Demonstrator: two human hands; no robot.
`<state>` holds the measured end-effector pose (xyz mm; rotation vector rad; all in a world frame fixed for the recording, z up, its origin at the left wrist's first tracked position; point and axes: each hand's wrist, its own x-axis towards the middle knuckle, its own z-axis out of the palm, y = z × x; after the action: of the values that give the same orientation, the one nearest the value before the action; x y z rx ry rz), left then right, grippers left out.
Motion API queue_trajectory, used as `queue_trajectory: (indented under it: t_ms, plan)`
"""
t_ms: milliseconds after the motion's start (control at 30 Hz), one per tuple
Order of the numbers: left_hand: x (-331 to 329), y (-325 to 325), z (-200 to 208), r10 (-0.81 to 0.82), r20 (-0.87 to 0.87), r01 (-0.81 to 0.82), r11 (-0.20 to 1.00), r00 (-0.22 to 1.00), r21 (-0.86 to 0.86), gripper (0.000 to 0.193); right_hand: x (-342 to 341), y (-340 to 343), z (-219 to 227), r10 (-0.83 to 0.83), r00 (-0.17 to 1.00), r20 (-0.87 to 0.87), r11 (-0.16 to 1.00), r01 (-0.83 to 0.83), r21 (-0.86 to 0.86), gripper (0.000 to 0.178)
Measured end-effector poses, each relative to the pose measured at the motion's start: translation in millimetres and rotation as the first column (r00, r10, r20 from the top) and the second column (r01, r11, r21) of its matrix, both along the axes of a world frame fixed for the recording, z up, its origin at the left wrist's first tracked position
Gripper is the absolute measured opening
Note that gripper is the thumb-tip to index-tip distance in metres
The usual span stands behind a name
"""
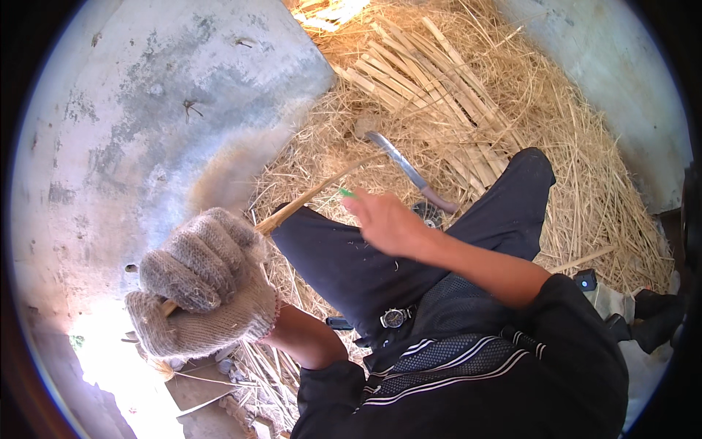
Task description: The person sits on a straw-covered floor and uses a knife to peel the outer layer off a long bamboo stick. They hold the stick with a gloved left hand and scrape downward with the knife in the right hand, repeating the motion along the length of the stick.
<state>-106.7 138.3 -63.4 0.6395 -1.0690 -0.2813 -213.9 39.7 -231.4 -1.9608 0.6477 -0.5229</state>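
My left hand (208, 282), in a grey knitted work glove, is closed around a pale strip of bamboo or wood (314, 194). A short end pokes out below the fingers. The other end splays a little at the glove, then tapers to a thin tip over the straw. Bare and slightly blurred, my right hand (391, 223) is closed beside the strip, above my lap. A small green piece (346, 192) shows at its fingertips; the rest of that object is hidden. Whether it touches the strip I cannot tell.
A curved blade (401, 162) with a wooden handle lies on straw (578, 157) beyond my knees. Split strips (439, 80) are piled behind it. Stained concrete (146, 110) stands at left. A wristwatch (395, 317) is at my lap; a small black device (585, 279) is at right.
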Motion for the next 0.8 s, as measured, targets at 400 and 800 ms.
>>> queue_trajectory:
  t_ms: [400, 800]
  plan:
    - [9, 1, -2, -0.021, -0.042, 0.020, 0.999, 0.999, -0.025, 0.044, 0, 5, 3, 0.088, 0.991, 0.101, 0.994, -0.094, 0.056, 0.040]
    - [26, 5, -1, 0.064, -0.079, -0.065, 0.998, 0.995, -0.013, 0.043, 10, -7, -25, 0.187, 0.931, 0.314, 0.982, -0.180, -0.053, 0.043]
